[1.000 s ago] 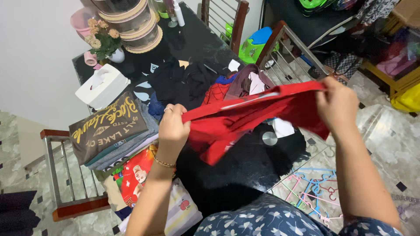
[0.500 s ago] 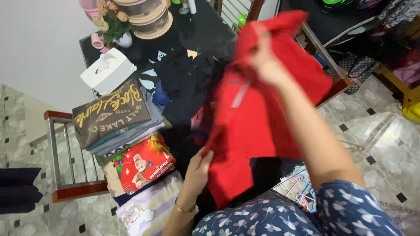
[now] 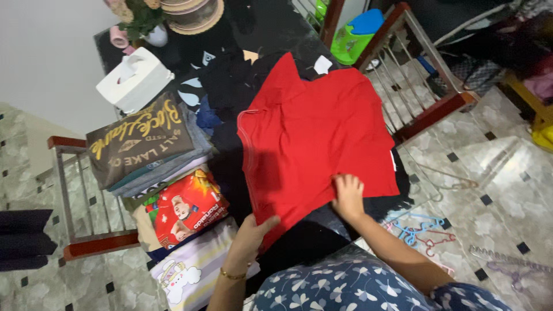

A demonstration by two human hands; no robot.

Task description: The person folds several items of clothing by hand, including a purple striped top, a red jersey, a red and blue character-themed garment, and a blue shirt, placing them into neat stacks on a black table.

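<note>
A dark table (image 3: 271, 29) stood against a pale wall on a marbled tile floor (image 3: 501, 173), with metal-and-wood chairs (image 3: 423, 63) drawn up around it. On the tabletop a red short-sleeved fabric shirt (image 3: 311, 138) lay spread flat over a heap of dark clothes (image 3: 230, 92), its collar end pointing away from the person. The left hand (image 3: 253, 230) rested at the shirt's near left corner, fingers pinching the hem edge. The right hand (image 3: 348, 196) pressed down on the near right hem, fingers curled over the cloth's edge. Beside the shirt, to the left, sat a stack of folded garments topped by a brown printed T-shirt (image 3: 141, 141), and nearer the person a red printed folded cloth (image 3: 187, 210). A white tissue box (image 3: 133, 80) stood farther back, near a small pot of flowers (image 3: 141, 20). Coloured plastic hangers (image 3: 420, 230) lay on the floor to the right.
</note>
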